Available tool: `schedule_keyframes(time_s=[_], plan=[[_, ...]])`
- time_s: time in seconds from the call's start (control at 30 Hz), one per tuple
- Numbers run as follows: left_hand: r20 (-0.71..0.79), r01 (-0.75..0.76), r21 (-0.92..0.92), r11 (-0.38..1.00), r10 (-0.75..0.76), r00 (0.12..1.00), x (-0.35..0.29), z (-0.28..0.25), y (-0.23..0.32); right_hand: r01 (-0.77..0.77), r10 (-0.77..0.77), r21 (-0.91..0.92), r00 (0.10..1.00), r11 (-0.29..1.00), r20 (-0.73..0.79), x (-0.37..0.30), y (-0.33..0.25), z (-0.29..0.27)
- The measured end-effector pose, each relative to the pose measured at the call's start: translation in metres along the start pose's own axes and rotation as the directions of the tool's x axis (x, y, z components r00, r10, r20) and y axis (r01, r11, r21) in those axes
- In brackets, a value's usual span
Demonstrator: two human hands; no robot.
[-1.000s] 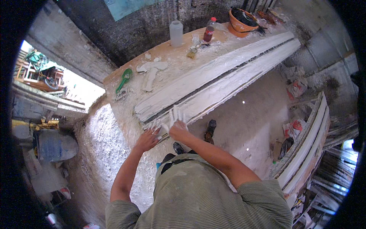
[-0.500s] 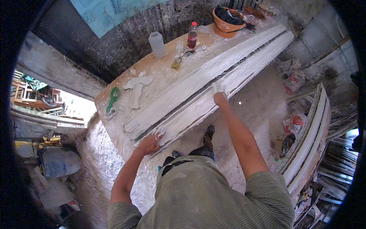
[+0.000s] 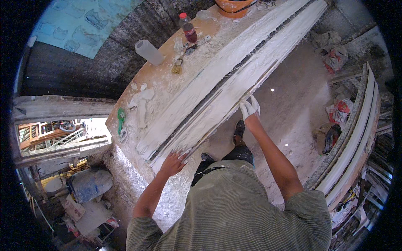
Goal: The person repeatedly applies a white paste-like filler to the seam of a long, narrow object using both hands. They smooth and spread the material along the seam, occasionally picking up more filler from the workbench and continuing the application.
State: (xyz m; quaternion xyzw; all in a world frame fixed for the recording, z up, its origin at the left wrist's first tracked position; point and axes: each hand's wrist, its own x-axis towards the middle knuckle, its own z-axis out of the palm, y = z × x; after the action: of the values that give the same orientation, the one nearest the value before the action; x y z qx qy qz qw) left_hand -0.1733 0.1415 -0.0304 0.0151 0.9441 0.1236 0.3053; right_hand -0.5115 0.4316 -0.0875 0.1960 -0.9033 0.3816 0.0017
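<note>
Two long white plaster strips (image 3: 247, 74), rough and wet-looking, lie side by side on the worktable with a dark gap between them. Over the near left end of the closer strip rests my left hand (image 3: 172, 164), its fingers spread and pointing right. My right hand (image 3: 250, 109), its fingers coated white, is at the front edge of that strip, around its middle. A space shows between its fingers, and I see no tool in them. Thin fibres stick out along the edges of the strips.
On the wooden worktable (image 3: 133, 90) are a whitish plastic container (image 3: 149, 52), a bottle of dark red liquid (image 3: 189, 29), a brush (image 3: 177, 66), a green-handled tool (image 3: 121, 119) and an orange basin (image 3: 235, 8). Another moulded piece (image 3: 356, 138) leans at right, beside crumpled bags (image 3: 340, 112).
My right hand has come off the top of the closer strip to its front edge. My left hand stays at the near end. The view has shifted, showing more at left.
</note>
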Motion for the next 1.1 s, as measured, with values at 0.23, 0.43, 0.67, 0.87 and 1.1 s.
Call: schedule_keyframes(time_s=[0.23,0.43,0.67,0.87,1.1], plan=[[0.062,0.123,0.094,0.988,-0.129,0.99,-0.078,0.042,-0.025,0.274,-0.274,-0.046,0.962,0.961,-0.002,-0.057,-0.061,0.024],[-0.039,0.051,0.193,0.98,-0.044,0.998,-0.054,0.049,-0.026,0.425,-0.335,-0.383,0.9,0.82,0.279,-0.141,-0.147,0.06],[-0.278,-0.119,0.186,0.975,0.169,0.946,0.053,-0.005,0.003,0.412,0.119,-0.397,0.556,0.82,0.823,-0.078,-0.136,0.087],[-0.278,-0.16,0.227,0.961,0.221,0.935,0.188,-0.072,0.055,0.263,0.133,-0.522,0.786,0.811,0.603,0.026,-0.03,0.033],[-0.287,-0.079,0.154,0.985,0.121,0.95,0.295,-0.113,0.085,-0.186,0.258,-0.396,0.956,0.899,0.137,0.138,0.062,-0.028]])
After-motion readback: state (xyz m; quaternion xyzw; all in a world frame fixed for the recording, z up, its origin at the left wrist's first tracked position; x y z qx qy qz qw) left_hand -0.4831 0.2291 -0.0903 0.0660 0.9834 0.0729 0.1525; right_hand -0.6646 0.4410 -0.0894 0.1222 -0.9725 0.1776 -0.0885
